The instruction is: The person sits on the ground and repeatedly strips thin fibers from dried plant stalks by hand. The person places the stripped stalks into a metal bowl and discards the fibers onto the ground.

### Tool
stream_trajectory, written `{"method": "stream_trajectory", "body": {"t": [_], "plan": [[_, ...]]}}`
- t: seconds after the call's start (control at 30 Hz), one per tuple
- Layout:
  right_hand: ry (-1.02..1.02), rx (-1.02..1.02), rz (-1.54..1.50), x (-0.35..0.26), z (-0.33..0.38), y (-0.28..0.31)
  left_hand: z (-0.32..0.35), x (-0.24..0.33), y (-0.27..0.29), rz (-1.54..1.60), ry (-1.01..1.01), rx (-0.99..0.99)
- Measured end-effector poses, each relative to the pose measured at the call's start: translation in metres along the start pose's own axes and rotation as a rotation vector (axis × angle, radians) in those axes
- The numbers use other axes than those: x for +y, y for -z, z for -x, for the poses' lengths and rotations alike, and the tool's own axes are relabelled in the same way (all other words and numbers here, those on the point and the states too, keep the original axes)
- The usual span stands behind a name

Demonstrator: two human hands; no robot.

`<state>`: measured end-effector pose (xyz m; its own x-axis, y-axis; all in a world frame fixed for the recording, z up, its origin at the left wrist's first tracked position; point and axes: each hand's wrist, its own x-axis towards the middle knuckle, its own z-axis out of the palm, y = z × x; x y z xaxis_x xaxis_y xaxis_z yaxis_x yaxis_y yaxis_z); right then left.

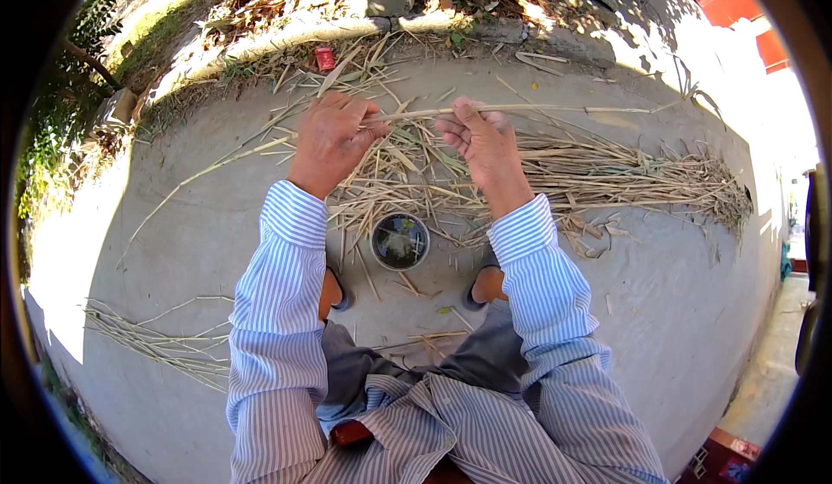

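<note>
A long pale dry stalk (555, 108) stretches between my two hands and on past my right one, ending in a thin feathery tip. My left hand (332, 137) is closed round it, back of the hand uppermost. My right hand (485, 144) pinches it near the thumb, the other fingers curled. A thin bent stalk (204, 170) trails from beside my left hand down to the left. Beneath my hands, loose straw and cut stalk pieces (390, 188) lie scattered. Between my feet stands a round bowl of dark water (399, 241) with bits floating in it.
A thick bundle of stalks (624, 175) lies to the right on the concrete ground (659, 311). A smaller bunch (165, 345) lies at the lower left. Beyond, a red can (325, 58) sits near a low kerb (286, 40) with dry leaves behind it.
</note>
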<state>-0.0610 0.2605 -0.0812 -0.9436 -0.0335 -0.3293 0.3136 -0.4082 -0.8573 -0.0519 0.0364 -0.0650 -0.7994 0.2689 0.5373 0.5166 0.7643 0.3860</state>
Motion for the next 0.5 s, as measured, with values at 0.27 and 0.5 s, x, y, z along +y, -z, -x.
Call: {"method": "stream_trajectory", "body": {"t": [0.27,0.5], "plan": [[-0.022,0.004,0.004,0.013,0.001,-0.006,-0.01,0.008,-0.007,0.477,0.425,0.118],[0.061,0.063,0.068,0.002,0.002,-0.001,0.007,-0.047,0.01,-0.123,0.107,0.09]]}}
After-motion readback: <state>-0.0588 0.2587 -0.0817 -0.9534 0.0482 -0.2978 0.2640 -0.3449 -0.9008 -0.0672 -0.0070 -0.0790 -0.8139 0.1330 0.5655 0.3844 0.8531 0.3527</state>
